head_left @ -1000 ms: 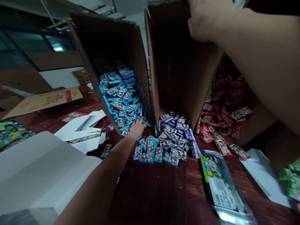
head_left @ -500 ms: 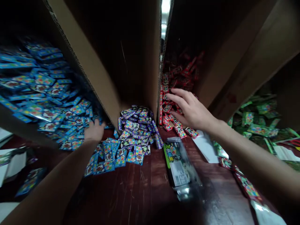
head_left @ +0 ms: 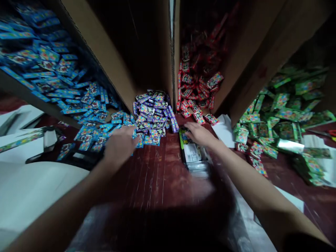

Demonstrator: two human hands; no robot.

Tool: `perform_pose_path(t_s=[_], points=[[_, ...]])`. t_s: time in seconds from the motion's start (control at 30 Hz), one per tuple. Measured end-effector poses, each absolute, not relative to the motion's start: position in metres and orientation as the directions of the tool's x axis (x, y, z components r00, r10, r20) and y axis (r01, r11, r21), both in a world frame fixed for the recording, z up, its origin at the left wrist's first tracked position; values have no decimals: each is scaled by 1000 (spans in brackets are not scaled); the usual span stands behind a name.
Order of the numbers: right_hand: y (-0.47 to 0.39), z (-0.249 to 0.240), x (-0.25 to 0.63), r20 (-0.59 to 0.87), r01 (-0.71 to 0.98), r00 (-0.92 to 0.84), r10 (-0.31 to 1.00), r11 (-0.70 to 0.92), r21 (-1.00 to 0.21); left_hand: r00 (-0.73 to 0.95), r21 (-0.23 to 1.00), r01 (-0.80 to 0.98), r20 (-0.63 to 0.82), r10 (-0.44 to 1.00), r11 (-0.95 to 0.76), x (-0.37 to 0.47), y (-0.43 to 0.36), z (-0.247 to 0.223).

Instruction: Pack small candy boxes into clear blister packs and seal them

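Observation:
My left hand (head_left: 120, 143), smeared by motion, is over the front edge of the blue packets (head_left: 90, 134) spilling from the left box; whether it holds any of them does not show. My right hand (head_left: 201, 134) reaches across the upper part of a black and green clear-plastic package (head_left: 193, 152) with a white label. Its fingers are stretched out and seem to touch the package. Between the hands lies a heap of small purple packets (head_left: 154, 112). Red packets (head_left: 196, 92) spill from the box just beyond my right hand.
Tall cardboard walls (head_left: 102, 52) divide the piles. Green packets (head_left: 283, 115) fill the far-right box and spread onto the dark red table (head_left: 154, 175). White paper (head_left: 224, 129) lies right of centre, and a large white sheet (head_left: 34, 196) covers the near left.
My left hand has drawn back and right from the blue pile. My right hand has left the red packets and come down over the plastic package. The view has tilted down.

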State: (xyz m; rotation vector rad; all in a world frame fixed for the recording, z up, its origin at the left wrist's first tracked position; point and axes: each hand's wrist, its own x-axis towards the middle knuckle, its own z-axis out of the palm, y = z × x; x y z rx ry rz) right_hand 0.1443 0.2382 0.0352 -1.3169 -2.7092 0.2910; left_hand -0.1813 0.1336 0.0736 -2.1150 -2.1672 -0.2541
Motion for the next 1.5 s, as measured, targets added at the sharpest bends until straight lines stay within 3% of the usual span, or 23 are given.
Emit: perform_pose_path(t_s=[0.1, 0.17, 0.3, 0.53, 0.67, 0.8, 0.93, 1.07, 1.13, 1.17, 1.23, 1.33, 1.4, 1.5], points=[[263, 26, 117, -34, 833, -533, 845, 518, -194, 92, 428, 895, 99, 991, -126, -78, 111, 44], [259, 20, 111, -53, 868, -483, 874, 469, -165, 8, 556, 831, 33, 999, -25, -19, 114, 21], [227, 6, 131, -26, 903, -412, 911, 404, -147, -140, 565, 805, -112, 984, 179, 31, 140, -3], [206, 8, 177, 56, 844, -427, 902, 420, -334, -71, 640, 764, -49, 996, 86, 7, 142, 8], [192, 24, 187, 178, 770, -441, 880, 473, -428, 83, 741, 671, -63, 995, -9, -12, 126, 20], [158, 45, 190, 251, 619, -543, 801, 584, -525, 380, 942, 334, -110, 918, -25, -37, 90, 30], [125, 69, 187, 169, 573, -622, 765, 591, -568, 485, 965, 148, -261, 835, 215, -59, 50, 41], [111, 95, 178, 3, 383, -873, 487, 691, -614, 561, 923, 22, -330, 759, 385, -70, 24, 48], [109, 99, 171, -30, 306, -922, 387, 677, -670, 522, 910, -12, -347, 779, 414, -73, 16, 48], [108, 98, 166, -12, 305, -912, 410, 658, -689, 460, 914, -22, -350, 816, 405, -75, 14, 47], [104, 87, 150, 75, 349, -810, 581, 582, -735, 258, 930, -45, -343, 903, 366, -79, 10, 43], [87, 55, 116, 130, 366, -506, 853, 348, -863, -100, 953, -43, -301, 948, 298, -86, 5, 33], [69, 31, 90, 61, 388, -399, 915, 228, -893, -236, 962, -31, -269, 934, 270, -88, 2, 24], [44, 5, 59, 1, 565, -314, 949, 188, -803, -351, 967, 17, -232, 907, 253, -87, -4, 11]])
